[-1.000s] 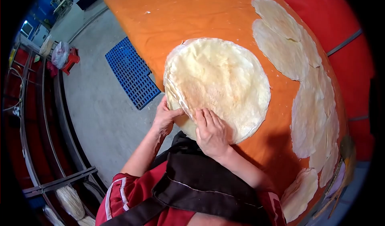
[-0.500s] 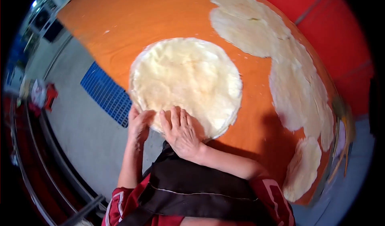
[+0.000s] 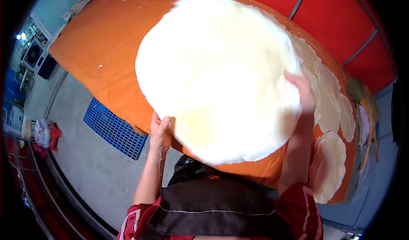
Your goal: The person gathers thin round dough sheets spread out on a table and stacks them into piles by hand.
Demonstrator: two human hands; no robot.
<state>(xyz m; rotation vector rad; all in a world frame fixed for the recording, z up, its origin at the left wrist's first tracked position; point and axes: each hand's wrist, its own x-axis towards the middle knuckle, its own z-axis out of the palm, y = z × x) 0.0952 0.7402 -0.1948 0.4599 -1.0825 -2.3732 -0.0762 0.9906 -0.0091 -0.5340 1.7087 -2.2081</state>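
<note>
A large, pale, round stack of thin flatbreads point(image 3: 217, 78) is raised over the orange-covered table, its top bright with glare. My left hand point(image 3: 161, 131) grips the near left rim, thumb on top and fingers tucked under. On the right rim, my right hand point(image 3: 304, 91) is closed with its thumb over the edge; it is slightly blurred, and its other fingers are mostly hidden. To the right, overlapping thin flatbreads point(image 3: 327, 97) lie along the table's far side. A separate oval flatbread point(image 3: 331, 165) lies near the right corner.
The orange cloth point(image 3: 102, 40) covers the table beneath the stack. A blue plastic grate point(image 3: 115, 127) lies on the grey floor at left. Red panels point(image 3: 332, 25) stand behind the table. A brush-like tool point(image 3: 365, 97) hangs off its right end.
The flatbread stack has come up off the table edge, closer to the camera. My right hand has gone from lying flat on its near part to holding the right rim; my left keeps its hold.
</note>
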